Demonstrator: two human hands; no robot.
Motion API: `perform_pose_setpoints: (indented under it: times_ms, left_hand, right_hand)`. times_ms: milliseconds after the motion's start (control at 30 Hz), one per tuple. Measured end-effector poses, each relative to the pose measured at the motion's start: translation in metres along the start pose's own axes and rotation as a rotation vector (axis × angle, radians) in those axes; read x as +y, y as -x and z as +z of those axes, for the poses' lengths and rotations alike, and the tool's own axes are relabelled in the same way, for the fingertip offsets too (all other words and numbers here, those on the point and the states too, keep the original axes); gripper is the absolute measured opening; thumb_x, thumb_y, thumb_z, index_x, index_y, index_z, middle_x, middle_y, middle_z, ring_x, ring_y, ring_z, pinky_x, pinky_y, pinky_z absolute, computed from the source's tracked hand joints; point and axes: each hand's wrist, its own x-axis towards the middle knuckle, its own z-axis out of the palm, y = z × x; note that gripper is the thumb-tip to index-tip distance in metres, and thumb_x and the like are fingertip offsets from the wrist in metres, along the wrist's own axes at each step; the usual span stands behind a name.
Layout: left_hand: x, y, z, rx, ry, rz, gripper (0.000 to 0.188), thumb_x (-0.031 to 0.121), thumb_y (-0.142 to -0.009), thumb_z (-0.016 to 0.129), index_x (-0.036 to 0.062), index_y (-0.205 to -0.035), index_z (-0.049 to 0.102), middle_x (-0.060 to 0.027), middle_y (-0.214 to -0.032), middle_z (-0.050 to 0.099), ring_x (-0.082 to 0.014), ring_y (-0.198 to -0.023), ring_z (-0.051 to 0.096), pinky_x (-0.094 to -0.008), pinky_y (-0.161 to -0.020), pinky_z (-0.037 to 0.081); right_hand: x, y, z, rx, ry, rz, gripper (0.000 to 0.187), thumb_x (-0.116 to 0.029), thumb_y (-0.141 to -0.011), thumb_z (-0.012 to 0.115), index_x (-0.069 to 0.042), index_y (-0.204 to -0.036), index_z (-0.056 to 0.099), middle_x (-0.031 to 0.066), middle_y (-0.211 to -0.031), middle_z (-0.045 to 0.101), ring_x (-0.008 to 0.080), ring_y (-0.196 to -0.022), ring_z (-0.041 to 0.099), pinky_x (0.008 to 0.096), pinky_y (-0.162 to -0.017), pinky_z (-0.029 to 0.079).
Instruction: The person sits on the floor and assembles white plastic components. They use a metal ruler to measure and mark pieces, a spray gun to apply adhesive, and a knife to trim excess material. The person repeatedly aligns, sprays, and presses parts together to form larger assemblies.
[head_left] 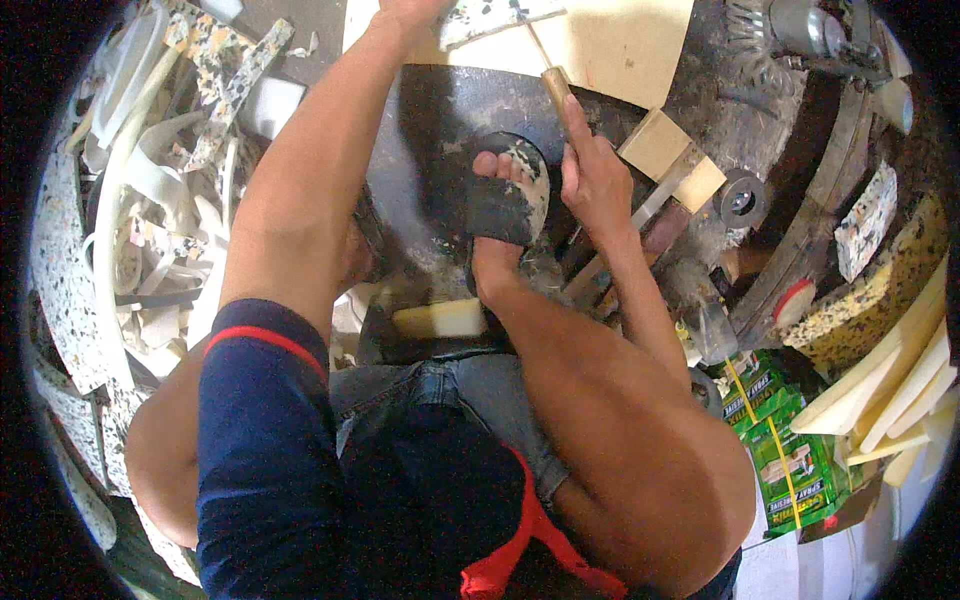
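In my right hand (598, 185) is a slim tool with a wooden handle (556, 92), held closed near the handle's lower end. Its narrow shaft points up to a white, speckled foam piece (490, 22) at the top edge; what kind of tip it has is too small to tell. That foam lies on a tan sheet (620, 45). My left hand (415, 8) is at the top edge beside the foam, its fingers cut off by the picture's rim, so their grip is hidden.
White and speckled foam scraps (165, 190) pile up at left. Right of my right hand are a wooden block (655, 140), a metal ring (742, 198) and curved metal strips (815, 220). Green strapped packets (790, 450) and cream foam strips (900, 370) lie lower right. My sandalled foot (500, 200) is between my arms.
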Motion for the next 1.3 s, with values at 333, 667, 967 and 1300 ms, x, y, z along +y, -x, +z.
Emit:
perform_pose_setpoints:
  times_ms: [333, 667, 967, 1300]
  left_hand:
    - [0.000, -0.001, 0.000, -0.020, -0.024, 0.002, 0.047, 0.025, -0.104, 0.046, 0.0034, -0.146, 0.047, -0.0195, -0.155, 0.043, -0.0523, -0.144, 0.029, -0.0560, -0.119, 0.028]
    - [-0.001, -0.003, 0.000, -0.027, -0.004, -0.011, 0.047, 0.025, -0.104, 0.046, 0.0041, -0.146, 0.048, -0.0195, -0.155, 0.043, -0.0524, -0.144, 0.030, -0.0539, -0.120, 0.028]
    - [0.003, -0.004, -0.007, -0.021, 0.008, -0.023, 0.046, 0.025, -0.104, 0.047, 0.0047, -0.146, 0.049, -0.0188, -0.155, 0.043, -0.0507, -0.144, 0.030, -0.0536, -0.120, 0.029]
    - [-0.005, 0.001, -0.002, 0.054, 0.018, -0.018, 0.050, 0.026, -0.103, 0.050, 0.0015, -0.146, 0.047, -0.0247, -0.151, 0.044, -0.0495, -0.142, 0.032, -0.0554, -0.118, 0.030]
  right_hand:
    - [0.006, -0.029, 0.028, 0.102, 0.013, -0.100, 0.076, -0.010, -0.089, 0.063, -0.029, -0.157, 0.037, 0.0143, -0.078, 0.058, 0.0371, -0.063, 0.063, 0.0512, -0.056, 0.052]
    - [0.024, -0.006, 0.033, 0.017, -0.015, -0.031, 0.072, -0.011, -0.092, 0.059, -0.028, -0.158, 0.035, 0.0186, -0.085, 0.063, 0.0397, -0.076, 0.065, 0.0502, -0.067, 0.053]
    - [0.038, 0.016, 0.036, -0.019, 0.009, -0.027, 0.073, -0.009, -0.093, 0.060, -0.026, -0.158, 0.034, 0.0187, -0.085, 0.061, 0.0413, -0.075, 0.064, 0.0513, -0.066, 0.053]
    - [0.073, 0.080, 0.032, -0.107, 0.012, 0.023, 0.078, -0.009, -0.092, 0.062, -0.032, -0.159, 0.030, 0.0174, -0.087, 0.055, 0.0419, -0.071, 0.062, 0.0530, -0.061, 0.052]
